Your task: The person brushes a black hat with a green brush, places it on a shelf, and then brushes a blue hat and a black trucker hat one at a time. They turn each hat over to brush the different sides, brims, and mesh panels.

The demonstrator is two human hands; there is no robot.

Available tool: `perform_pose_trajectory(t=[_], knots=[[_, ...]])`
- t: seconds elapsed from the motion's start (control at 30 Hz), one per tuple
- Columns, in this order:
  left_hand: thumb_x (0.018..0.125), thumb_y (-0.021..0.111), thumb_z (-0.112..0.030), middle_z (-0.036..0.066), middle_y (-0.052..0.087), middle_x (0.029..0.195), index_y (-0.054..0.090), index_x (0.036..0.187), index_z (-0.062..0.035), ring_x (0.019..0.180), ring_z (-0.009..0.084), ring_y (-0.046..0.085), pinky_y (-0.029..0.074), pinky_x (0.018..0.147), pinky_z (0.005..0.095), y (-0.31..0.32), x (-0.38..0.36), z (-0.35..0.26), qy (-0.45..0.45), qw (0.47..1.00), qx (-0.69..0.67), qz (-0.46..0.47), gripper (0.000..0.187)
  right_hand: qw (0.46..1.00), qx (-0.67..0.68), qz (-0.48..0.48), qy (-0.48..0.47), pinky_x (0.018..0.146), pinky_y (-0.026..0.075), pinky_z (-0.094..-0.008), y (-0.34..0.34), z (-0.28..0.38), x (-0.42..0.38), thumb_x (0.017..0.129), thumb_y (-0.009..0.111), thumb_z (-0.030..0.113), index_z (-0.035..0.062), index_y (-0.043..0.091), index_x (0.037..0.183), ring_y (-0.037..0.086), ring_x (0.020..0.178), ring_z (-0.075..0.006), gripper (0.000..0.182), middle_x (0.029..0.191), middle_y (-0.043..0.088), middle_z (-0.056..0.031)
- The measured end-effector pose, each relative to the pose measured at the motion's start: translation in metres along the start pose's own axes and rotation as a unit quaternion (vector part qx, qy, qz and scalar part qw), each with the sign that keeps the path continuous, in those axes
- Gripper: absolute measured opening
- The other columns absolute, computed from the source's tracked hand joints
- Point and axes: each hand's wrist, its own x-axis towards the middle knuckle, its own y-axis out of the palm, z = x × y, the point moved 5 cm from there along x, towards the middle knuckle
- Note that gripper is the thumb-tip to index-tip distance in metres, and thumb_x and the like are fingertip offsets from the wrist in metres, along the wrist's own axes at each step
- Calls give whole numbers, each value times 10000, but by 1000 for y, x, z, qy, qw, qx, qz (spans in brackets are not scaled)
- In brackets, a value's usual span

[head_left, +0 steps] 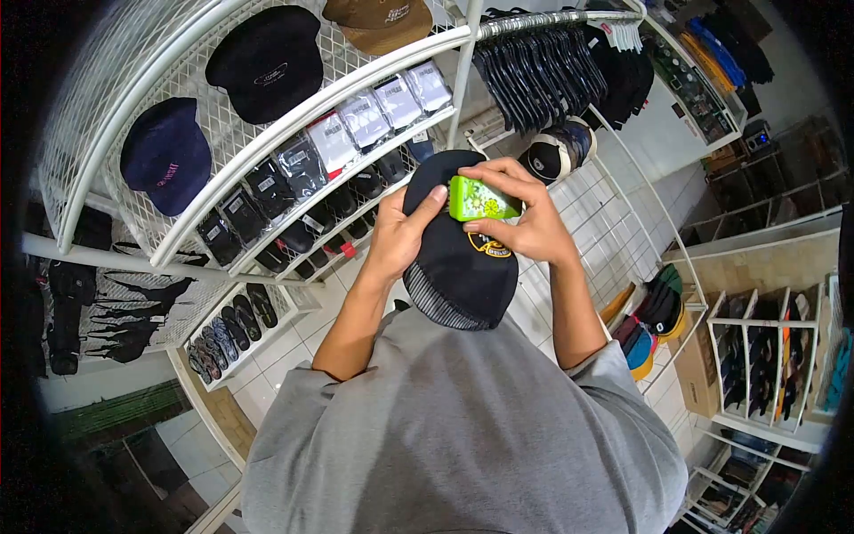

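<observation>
A black cap [454, 258] with a yellow emblem on its front and a grey striped edge is in front of my chest. My left hand [400, 231] grips the cap at its left side, thumb lying across the dark fabric. Between the thumb and fingers of my right hand [539, 216] is a small bright green block with a flower pattern [480, 201]. Its underside is hidden, and it overlaps the cap just above the emblem.
On the curved white rack [311, 120] are a navy cap [166, 153], a black cap [264, 64] and packaged goods. Black hangers [543, 76] hang beyond. Stacked caps [558, 151] sit on a wire grid [614, 214]. Several sandals [240, 320] line a low shelf at left.
</observation>
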Motion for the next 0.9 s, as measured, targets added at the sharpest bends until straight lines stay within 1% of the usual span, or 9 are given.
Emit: perform_pose_trajectory(t=[0.03,0.13,0.17,0.27,0.4,0.5,0.63,0.77,0.9], knots=[[1010,639,-145,52,720,1075,686,1171,22,926,91,663,542,815,249,1,0,3,6,1000,-15,-5,237,1000,-1,-6,1,1023,452,-368,-6,-7,1,706,888,139,58,670,1305,618,1140,-242,643,1189,662,-129],[1008,637,-138,45,721,1067,689,1160,19,925,85,662,541,816,249,2,0,0,-11,999,-41,4,225,970,7,-226,86,1025,450,-358,-11,-30,3,733,880,137,34,649,1321,609,1142,-236,640,1212,650,-136],[1005,641,-134,40,722,1065,692,1152,13,926,81,661,537,824,243,4,1,-4,-10,999,-48,-9,214,971,-7,-228,71,1017,445,-347,-6,-24,0,735,878,131,23,643,1321,607,1135,-243,640,1211,647,-136],[1002,645,-134,40,723,1067,690,1156,10,930,83,663,535,832,238,-7,0,-1,-14,999,-26,-23,216,998,50,-17,28,1051,430,-354,1,-11,-2,720,887,120,25,650,1309,593,1190,-253,642,1214,650,-127],[994,662,-165,51,720,1082,678,1188,3,932,101,674,538,848,253,-4,-1,-3,-23,997,-77,-20,258,963,108,-224,108,1076,410,-354,-11,-43,-1,736,888,135,31,641,1327,589,1196,-239,649,1278,645,-132],[992,663,-182,57,720,1086,674,1198,3,927,113,682,552,842,269,-8,0,-11,-9,994,-96,-44,276,998,43,-33,5,1055,424,-335,-3,-20,-5,781,856,116,23,616,1355,591,1176,-210,629,1275,642,-141],[992,660,-183,66,721,1095,667,1211,-2,928,127,692,562,830,279,-11,-2,-5,-20,992,-114,-49,284,948,216,-188,139,1084,398,-346,-9,-55,-3,754,882,125,10,616,1349,570,1222,-214,663,1319,623,-126],[996,654,-201,72,713,1133,653,1234,3,947,136,691,559,846,284,-18,0,-8,-31,985,-168,-19,313,984,162,-58,46,1065,415,-317,-5,-36,-9,781,853,75,17,618,1353,580,1210,-202,621,1312,621,-111],[1009,630,-209,102,701,1165,624,1259,21,963,163,700,572,846,293,-14,-1,-5,-25,984,-167,-53,340,948,223,-196,113,1076,407,-318,-8,-56,-2,843,819,91,-36,523,1425,550,1231,-176,665,1351,605,-134]])
